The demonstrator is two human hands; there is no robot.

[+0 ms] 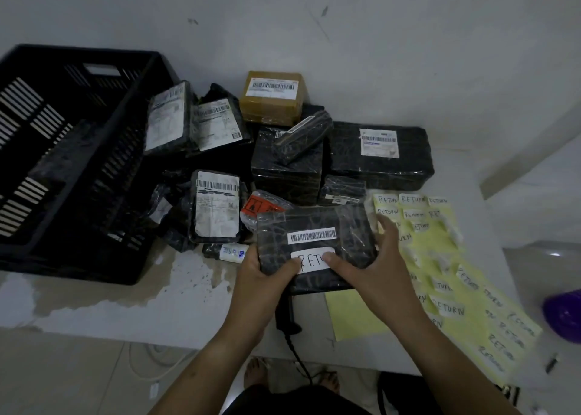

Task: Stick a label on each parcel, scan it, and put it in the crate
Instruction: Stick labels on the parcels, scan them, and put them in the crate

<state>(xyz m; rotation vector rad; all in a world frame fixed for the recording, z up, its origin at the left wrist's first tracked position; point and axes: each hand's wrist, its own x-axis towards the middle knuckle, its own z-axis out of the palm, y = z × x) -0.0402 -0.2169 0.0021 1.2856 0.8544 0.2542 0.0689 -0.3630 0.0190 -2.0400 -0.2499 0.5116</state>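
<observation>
Our left hand (261, 274) grips the black parcel (317, 223) at its near-left corner; our right hand (374, 263) clasps its right edge, thumb pressing the RETURN label (314, 263). We find it held over the bench (125, 314) front; crate (88, 51) stands far left.

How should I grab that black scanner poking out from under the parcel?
Take the scanner by its handle, reaching in from the near side, where the person stands. The handle sticks out that way, with the cable trailing off its end. Its head is hidden under the parcel, so the handle is probably the only part you can wrap.
</observation>
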